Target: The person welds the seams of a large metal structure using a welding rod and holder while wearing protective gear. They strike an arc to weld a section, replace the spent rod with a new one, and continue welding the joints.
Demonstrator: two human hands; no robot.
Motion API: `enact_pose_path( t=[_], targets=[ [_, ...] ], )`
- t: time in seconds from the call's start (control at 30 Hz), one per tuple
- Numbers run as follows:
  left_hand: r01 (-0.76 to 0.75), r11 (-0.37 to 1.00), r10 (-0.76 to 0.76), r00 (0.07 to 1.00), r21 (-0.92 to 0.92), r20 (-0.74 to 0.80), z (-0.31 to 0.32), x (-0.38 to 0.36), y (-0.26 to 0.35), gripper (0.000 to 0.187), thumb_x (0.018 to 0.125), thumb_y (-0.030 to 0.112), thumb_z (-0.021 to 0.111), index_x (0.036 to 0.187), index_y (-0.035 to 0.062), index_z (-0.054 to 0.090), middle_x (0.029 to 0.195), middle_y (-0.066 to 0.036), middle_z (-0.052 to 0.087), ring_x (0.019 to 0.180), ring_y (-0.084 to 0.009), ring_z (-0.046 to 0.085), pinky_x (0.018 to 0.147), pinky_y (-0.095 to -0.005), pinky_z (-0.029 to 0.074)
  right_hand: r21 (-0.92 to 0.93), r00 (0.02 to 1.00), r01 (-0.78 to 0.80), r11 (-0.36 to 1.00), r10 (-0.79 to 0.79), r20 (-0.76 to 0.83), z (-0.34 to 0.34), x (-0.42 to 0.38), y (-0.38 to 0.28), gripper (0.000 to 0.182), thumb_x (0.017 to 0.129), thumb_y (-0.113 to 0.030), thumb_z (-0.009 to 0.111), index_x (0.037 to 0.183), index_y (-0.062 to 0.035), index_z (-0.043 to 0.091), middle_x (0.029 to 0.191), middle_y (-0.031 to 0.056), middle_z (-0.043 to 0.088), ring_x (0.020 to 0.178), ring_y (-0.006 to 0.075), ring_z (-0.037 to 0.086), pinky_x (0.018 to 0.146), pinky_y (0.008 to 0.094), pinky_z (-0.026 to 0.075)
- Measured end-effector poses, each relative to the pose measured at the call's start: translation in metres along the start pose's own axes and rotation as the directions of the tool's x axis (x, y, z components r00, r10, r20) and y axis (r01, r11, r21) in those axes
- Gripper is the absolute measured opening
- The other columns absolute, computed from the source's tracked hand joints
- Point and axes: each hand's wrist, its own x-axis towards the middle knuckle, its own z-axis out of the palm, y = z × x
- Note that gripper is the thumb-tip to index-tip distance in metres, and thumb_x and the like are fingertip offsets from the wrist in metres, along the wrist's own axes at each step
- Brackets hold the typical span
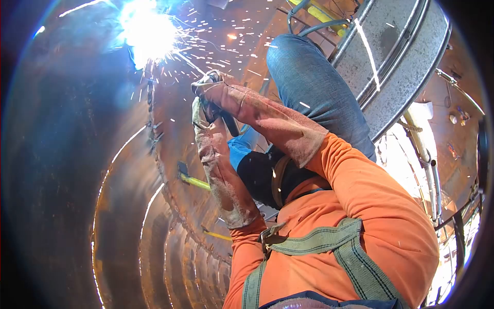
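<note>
A dark-handled welding torch (231, 123) is gripped in my gloved hands; glare and the gloves hide its front end and exact type. My right hand (215, 88), in a worn reddish leather gauntlet, is closed around its upper part. Just below, my left hand (204, 117), in a matching gauntlet, is closed against the same tool, though its fingers are partly hidden. Beyond both hands a blinding blue-white arc (147, 36) burns on the curved rusty metal wall (67, 154), throwing sparks right and downward. A rough weld seam (151, 110) runs down from the arc.
My bent knee in jeans (314, 77) lies right of my hands. Beside it is a grey metal plank (396, 56) with raised rims. Yellow bars (195, 182) and blue-grey cables (321, 27) are around me. A green harness strap (314, 241) crosses my orange shirt.
</note>
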Motion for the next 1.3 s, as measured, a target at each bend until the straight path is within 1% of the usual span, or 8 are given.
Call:
enact_pose_path(
  t=[0.1, 0.2, 0.33, 0.4, 0.53, 0.73, 0.8, 1.3],
  targets=[
    [0.104, 0.992, -0.104, 0.995, -0.076, 0.008, 0.000, 0.006, -0.007, 0.040, 0.102, 0.012, 0.063, 0.140, 0.0030, 0.055, 0.124, -0.005, 0.065, 0.115, -0.0163, 0.063, 0.101, -0.0329, 0.051, -0.160, 0.997, -0.076, 0.984, 0.073, -0.028, 0.007, 0.010, -0.004, 0.020, 0.093, -0.022, 0.074, 0.080, -0.0097, 0.065, 0.071, -0.0022, 0.062, 0.066, 0.0075, 0.055, 0.056, 0.0280, 0.044],
    [0.105, 0.701, -0.015, 0.991, -0.705, 0.133, 0.002, 0.019, -0.044, 0.042, 0.108, 0.029, 0.058, 0.140, 0.0021, 0.055, 0.127, -0.006, 0.063, 0.122, -0.0146, 0.058, 0.111, -0.0321, 0.043, -0.092, 0.992, 0.002, 0.996, -0.013, -0.122, 0.012, 0.004, -0.006, 0.036, 0.092, -0.029, 0.075, 0.066, -0.0096, 0.060, 0.059, -0.0036, 0.050, 0.060, 0.0079, 0.043, 0.053, 0.0315, 0.039],
    [0.095, 0.651, 0.007, 0.991, -0.753, 0.131, 0.005, 0.021, -0.048, 0.038, 0.108, 0.024, 0.057, 0.140, 0.0025, 0.055, 0.125, -0.005, 0.062, 0.118, -0.0135, 0.058, 0.108, -0.0297, 0.044, -0.001, 0.996, -0.066, 0.998, 0.065, -0.056, 0.011, 0.009, -0.004, 0.037, 0.092, -0.027, 0.076, 0.063, -0.0111, 0.059, 0.058, -0.0041, 0.052, 0.057, 0.0089, 0.045, 0.051, 0.0326, 0.040],
    [-0.175, 0.954, 0.199, 0.977, -0.242, 0.080, 0.007, 0.019, -0.045, 0.034, 0.109, 0.018, 0.055, 0.139, 0.0028, 0.055, 0.121, -0.002, 0.061, 0.114, -0.0111, 0.057, 0.103, -0.0265, 0.045, -0.001, 0.997, -0.044, 0.999, 0.043, -0.057, 0.010, 0.011, 0.000, 0.036, 0.092, -0.027, 0.076, 0.063, -0.0117, 0.059, 0.059, -0.0041, 0.053, 0.057, 0.0091, 0.046, 0.051, 0.0326, 0.040],
    [-0.054, 0.833, 0.105, 0.993, -0.551, 0.062, 0.009, 0.024, -0.038, 0.030, 0.105, 0.006, 0.059, 0.135, 0.0029, 0.057, 0.115, -0.001, 0.062, 0.105, -0.0123, 0.057, 0.091, -0.0257, 0.049, 0.082, 0.999, -0.009, 0.997, 0.012, -0.033, 0.009, 0.014, 0.009, 0.034, 0.092, -0.026, 0.076, 0.064, -0.0136, 0.060, 0.060, -0.0045, 0.054, 0.057, 0.0084, 0.047, 0.051, 0.0327, 0.041],
    [-0.072, 0.887, 0.119, 0.990, -0.456, 0.076, 0.006, 0.015, -0.016, 0.036, 0.104, 0.009, 0.061, 0.139, 0.0042, 0.056, 0.121, -0.003, 0.063, 0.111, -0.0147, 0.059, 0.094, -0.0290, 0.050, 0.008, 0.994, -0.054, 0.999, 0.054, -0.092, 0.010, 0.003, -0.006, 0.029, 0.092, -0.027, 0.076, 0.072, -0.0130, 0.061, 0.066, -0.0033, 0.059, 0.060, 0.0079, 0.051, 0.054, 0.0303, 0.043],
    [-0.144, 0.989, 0.146, 0.989, -0.045, 0.037, 0.001, 0.007, -0.006, 0.038, 0.101, 0.009, 0.064, 0.138, 0.0044, 0.057, 0.123, -0.005, 0.064, 0.113, -0.0153, 0.060, 0.095, -0.0305, 0.050, 0.016, 0.992, -0.086, 0.996, 0.087, -0.096, 0.010, -0.002, -0.013, 0.025, 0.091, -0.028, 0.077, 0.079, -0.0118, 0.063, 0.069, -0.0021, 0.061, 0.063, 0.0080, 0.053, 0.056, 0.0299, 0.045],
    [0.011, 0.997, -0.010, 1.000, 0.074, -0.009, 0.001, 0.005, -0.026, 0.041, 0.102, 0.017, 0.066, 0.140, 0.0059, 0.057, 0.126, -0.009, 0.068, 0.121, -0.0190, 0.064, 0.099, -0.0339, 0.051, -0.098, 0.988, -0.136, 0.986, 0.129, -0.081, 0.004, 0.004, -0.005, 0.026, 0.092, -0.034, 0.077, 0.088, -0.0085, 0.073, 0.077, 0.0004, 0.068, 0.072, 0.0100, 0.060, 0.064, 0.0318, 0.049]
  ],
)
